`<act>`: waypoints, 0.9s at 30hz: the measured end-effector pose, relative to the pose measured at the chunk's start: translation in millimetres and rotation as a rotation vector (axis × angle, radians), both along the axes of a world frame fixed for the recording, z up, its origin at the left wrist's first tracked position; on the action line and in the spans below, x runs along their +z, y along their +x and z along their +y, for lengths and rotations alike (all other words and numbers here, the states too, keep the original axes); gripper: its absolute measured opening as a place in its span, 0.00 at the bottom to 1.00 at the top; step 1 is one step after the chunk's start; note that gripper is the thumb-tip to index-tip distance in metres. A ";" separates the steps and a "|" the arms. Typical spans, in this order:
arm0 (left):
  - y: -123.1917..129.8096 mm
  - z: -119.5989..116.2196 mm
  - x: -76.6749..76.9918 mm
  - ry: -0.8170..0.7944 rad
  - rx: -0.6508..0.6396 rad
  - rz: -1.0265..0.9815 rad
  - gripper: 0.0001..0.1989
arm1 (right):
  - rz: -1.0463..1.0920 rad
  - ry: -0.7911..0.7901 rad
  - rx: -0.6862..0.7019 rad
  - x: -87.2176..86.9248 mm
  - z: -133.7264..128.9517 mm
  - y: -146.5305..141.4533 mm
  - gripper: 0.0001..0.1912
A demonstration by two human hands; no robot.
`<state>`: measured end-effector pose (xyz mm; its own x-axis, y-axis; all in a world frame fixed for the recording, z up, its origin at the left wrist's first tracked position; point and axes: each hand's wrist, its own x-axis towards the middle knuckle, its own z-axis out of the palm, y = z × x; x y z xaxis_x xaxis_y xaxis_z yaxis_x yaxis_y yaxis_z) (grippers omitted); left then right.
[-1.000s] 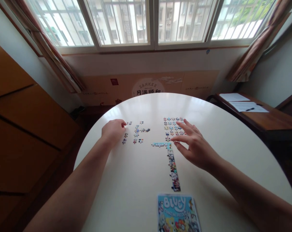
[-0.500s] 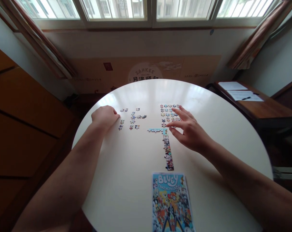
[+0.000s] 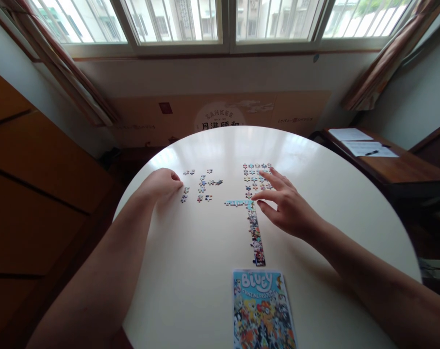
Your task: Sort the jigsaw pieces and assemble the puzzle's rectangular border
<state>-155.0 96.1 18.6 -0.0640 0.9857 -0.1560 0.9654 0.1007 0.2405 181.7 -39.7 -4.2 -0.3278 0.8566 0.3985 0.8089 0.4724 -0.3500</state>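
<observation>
A round white table (image 3: 212, 271) carries a small jigsaw puzzle. An assembled strip of joined pieces (image 3: 255, 232) runs toward me, with a short light-blue row (image 3: 237, 202) branching left at its far end. My right hand (image 3: 287, 206) hovers over the grid of loose pieces (image 3: 254, 172) beside that corner, fingers spread, index tip near the corner. My left hand (image 3: 160, 185) rests curled on the table, next to a scatter of loose pieces (image 3: 201, 183). I cannot tell whether it holds a piece. A colourful cartoon picture card (image 3: 261, 310) lies at the near edge.
A wooden cabinet (image 3: 34, 194) stands to the left. A wooden side desk (image 3: 394, 167) with papers (image 3: 361, 145) and a pen is at the right. A printed cardboard panel (image 3: 220, 116) leans under the window, with curtains at both sides.
The view shifted slightly down and then back up. Both hands stay in almost the same places relative to the pieces; the right hand's fingers remain spread over the grid.
</observation>
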 end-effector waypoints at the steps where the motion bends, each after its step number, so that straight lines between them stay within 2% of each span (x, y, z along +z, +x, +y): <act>1: -0.7 0.3 -0.2 -0.010 -0.016 -0.018 0.07 | 0.001 0.000 0.002 -0.3 -0.3 -0.8 0.10; 9: -0.9 -0.8 0.0 -0.031 -0.066 -0.050 0.07 | -0.006 0.003 0.025 -4.4 -0.8 -2.9 0.10; 18: -6.5 2.7 -10.8 0.005 -0.118 -0.111 0.08 | 0.008 0.015 0.031 -6.4 -0.6 -4.6 0.10; 23: -4.1 -0.8 -3.6 0.083 -0.099 -0.172 0.08 | -0.008 0.013 0.044 -6.1 -1.6 -6.3 0.10; 25: 1.6 -5.5 1.6 0.126 -0.117 -0.268 0.09 | -0.013 0.015 0.045 -7.1 -1.2 -6.5 0.11; 27: 12.0 -13.4 6.1 0.133 -0.192 -0.403 0.11 | -0.020 0.015 0.047 -8.9 -0.5 -7.3 0.11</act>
